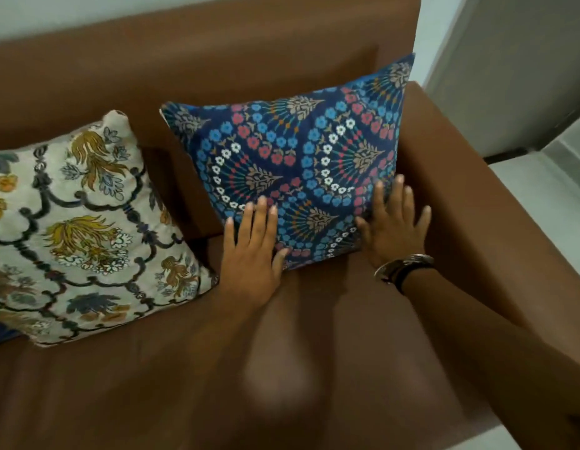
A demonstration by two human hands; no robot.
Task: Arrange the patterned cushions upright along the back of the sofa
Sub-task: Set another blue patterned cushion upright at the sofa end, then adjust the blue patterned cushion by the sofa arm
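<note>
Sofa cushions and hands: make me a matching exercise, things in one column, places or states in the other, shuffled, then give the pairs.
1. blue cushion
2. cream cushion
3. left hand
4. right hand

A. wears a bracelet
B. flat on the blue cushion's lower left corner
C. beside the armrest
D. at the picture's left edge

Pairs: 1-C, 2-D, 3-B, 4-A

Soft, even indoor light, moderately bright; no glare. Faint shadows on sofa point(314, 336) just below left hand point(253, 254) and right hand point(392, 225). Forearms nearest camera smeared by motion blur. Blue cushion point(301, 151) beyond fingertips fairly sharp. Wide-angle bending toward frame edges.
</note>
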